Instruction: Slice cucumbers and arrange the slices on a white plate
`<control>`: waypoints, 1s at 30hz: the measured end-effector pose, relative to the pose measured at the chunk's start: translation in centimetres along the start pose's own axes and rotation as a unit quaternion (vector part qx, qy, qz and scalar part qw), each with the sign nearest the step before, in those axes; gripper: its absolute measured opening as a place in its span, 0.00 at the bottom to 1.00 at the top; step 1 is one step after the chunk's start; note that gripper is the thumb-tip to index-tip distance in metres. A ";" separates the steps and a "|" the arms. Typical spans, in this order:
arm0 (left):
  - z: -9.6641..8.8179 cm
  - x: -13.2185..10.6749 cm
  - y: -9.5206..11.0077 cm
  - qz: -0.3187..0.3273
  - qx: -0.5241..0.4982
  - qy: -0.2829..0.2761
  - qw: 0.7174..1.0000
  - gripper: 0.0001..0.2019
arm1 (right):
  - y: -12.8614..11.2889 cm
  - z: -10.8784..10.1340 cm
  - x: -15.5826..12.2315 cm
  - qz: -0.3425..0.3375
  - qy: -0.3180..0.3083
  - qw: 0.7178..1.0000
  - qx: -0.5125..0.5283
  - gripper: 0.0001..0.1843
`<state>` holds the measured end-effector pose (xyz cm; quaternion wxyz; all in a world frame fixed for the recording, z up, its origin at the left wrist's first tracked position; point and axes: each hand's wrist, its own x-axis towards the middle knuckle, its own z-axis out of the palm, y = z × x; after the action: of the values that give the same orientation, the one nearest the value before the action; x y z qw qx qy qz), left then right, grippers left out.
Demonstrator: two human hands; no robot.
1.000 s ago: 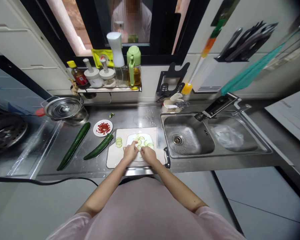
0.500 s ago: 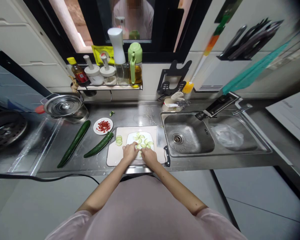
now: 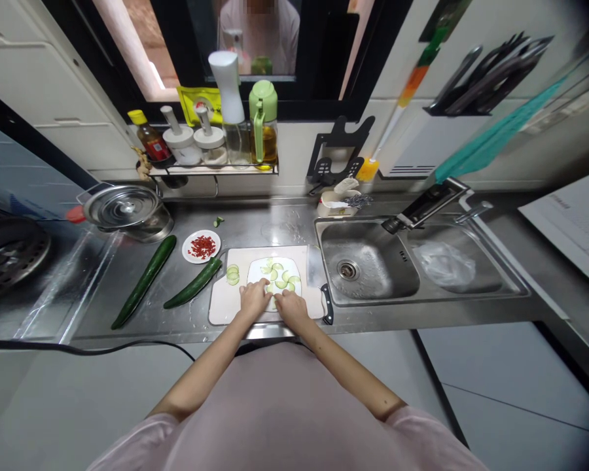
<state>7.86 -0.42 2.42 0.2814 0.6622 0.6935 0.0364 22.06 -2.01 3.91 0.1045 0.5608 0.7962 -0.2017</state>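
Both hands at lower center of frame, over the near part of the white plate [image 3: 253,269]. Left hand [image 3: 254,299] and right hand [image 3: 291,309] sit close together, fingers bent inward. Grip: fingertips bunched narrow, but they're tiny and partly hidden, so can't tell if either pinches a slice. Plate is on the cutting board [image 3: 223,309], center of frame, with cucumber slices [image 3: 293,279] spread on it, several curved. Small slice stack [image 3: 232,275] on the board's left part. Knife [image 3: 328,304] along the board's right edge, handle toward the bottom of the frame. Left of the board: cut cucumber [image 3: 191,288], then longer cucumber [image 3: 144,282], both on the steel counter [image 3: 245,226]. Dish [image 3: 185,248] of red bits [image 3: 202,247] just above the cut cucumber. Sink [image 3: 373,284] right of center.
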 end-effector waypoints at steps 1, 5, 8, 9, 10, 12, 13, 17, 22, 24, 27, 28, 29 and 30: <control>0.0 0.0 0.0 0.002 0.000 0.002 1.000 0.16 | 0.0 0.0 0.0 -0.001 0.001 1.000 -0.002 0.20; 0.0 -0.1 0.1 -0.002 0.001 -0.001 1.000 0.16 | 0.1 0.1 -0.1 -0.005 -0.003 1.000 -0.006 0.19; 0.1 -0.1 0.0 -0.001 0.007 0.001 1.000 0.16 | 0.2 0.2 -0.1 -0.005 0.000 1.000 -0.004 0.19; 0.1 -0.1 0.0 0.000 0.010 0.004 1.000 0.16 | 0.2 0.2 -0.1 -0.004 0.002 1.000 -0.004 0.20; 0.1 -0.1 0.0 0.001 0.011 0.006 1.000 0.16 | 0.2 0.2 -0.1 -0.003 0.002 1.000 -0.003 0.20; 0.2 -0.2 -0.1 0.003 0.012 0.008 1.000 0.15 | 0.1 0.2 -0.2 -0.003 0.003 1.000 -0.002 0.19; 0.3 -0.2 -0.1 0.003 0.011 0.010 1.000 0.15 | 0.1 0.1 -0.2 -0.003 0.003 1.000 -0.002 0.19; 0.3 -0.2 -0.1 0.009 0.007 0.014 1.000 0.15 | 0.0 0.1 -0.4 -0.007 0.000 1.000 -0.008 0.19; 0.3 -0.2 -0.2 0.007 0.003 0.009 1.000 0.15 | 0.0 0.1 -0.5 -0.010 -0.001 1.000 -0.017 0.19; 0.3 -0.2 -0.2 0.007 0.004 0.008 1.000 0.15 | 0.0 0.1 -0.6 -0.013 0.001 1.000 -0.017 0.20; 0.3 -0.2 -0.2 0.003 0.007 0.005 1.000 0.15 | -0.1 0.0 -0.7 -0.013 0.001 1.000 -0.016 0.19; 0.3 -0.2 -0.1 0.002 0.008 0.003 1.000 0.15 | -0.1 0.0 -0.7 -0.014 0.001 1.000 -0.017 0.19; 0.3 -0.3 -0.1 0.001 0.011 0.001 1.000 0.15 | -0.1 -0.1 -0.8 -0.014 0.000 1.000 -0.018 0.19; 0.2 -0.3 0.0 0.000 0.015 -0.002 1.000 0.15 | -0.1 -0.1 -0.8 -0.014 -0.001 1.000 -0.020 0.20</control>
<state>7.93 -0.77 2.30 0.2729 0.6664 0.6934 0.0253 22.22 -2.66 4.29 0.1133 0.5471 0.8079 -0.1874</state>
